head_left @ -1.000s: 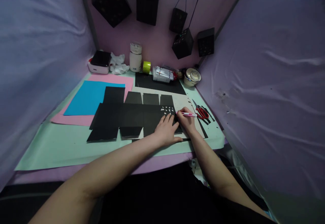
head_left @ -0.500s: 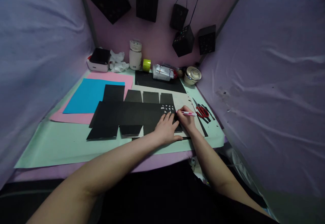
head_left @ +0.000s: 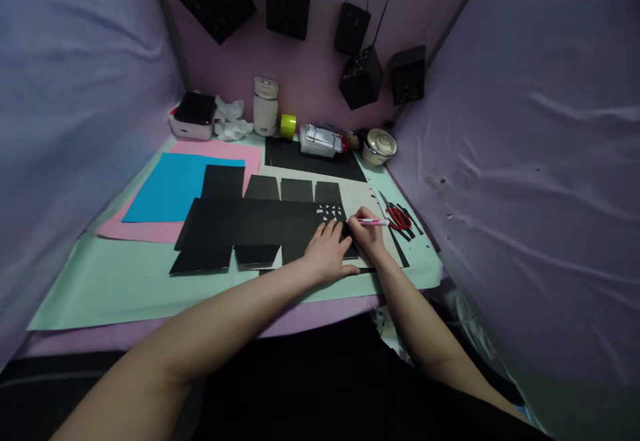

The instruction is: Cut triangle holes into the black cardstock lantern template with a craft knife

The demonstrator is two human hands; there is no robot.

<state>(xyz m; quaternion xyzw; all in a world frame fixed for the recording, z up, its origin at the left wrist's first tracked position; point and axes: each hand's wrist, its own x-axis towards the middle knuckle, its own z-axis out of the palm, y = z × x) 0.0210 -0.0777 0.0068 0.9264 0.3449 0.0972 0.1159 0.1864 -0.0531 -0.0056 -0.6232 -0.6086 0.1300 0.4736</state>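
Observation:
A large black card (head_left: 260, 221) with flaps along its edges lies flat on the table. Small cut-out shapes (head_left: 330, 211) show pale near its right end. My left hand (head_left: 327, 251) rests on the card just below these cut-outs, its fingers spread. Right beside it, my right hand (head_left: 366, 231) is closed round a pink and white pen-like tool (head_left: 374, 222). The tool's tip is at the card's right end, too small to make out clearly. Beneath the card's right part is a pale board (head_left: 363, 194).
Red-handled scissors (head_left: 399, 218) lie right of my hands among black strips. Blue (head_left: 160, 187) and pink sheets (head_left: 113, 227) are at the left. A white bottle (head_left: 265, 107), yellow tape (head_left: 288, 127) and a lidded bowl (head_left: 379, 147) stand behind. Black boxes (head_left: 361, 77) hang above.
The view has shifted very slightly. The tool in my right hand has tilted a little and its rear end sits slightly further right. My left hand stays in place.

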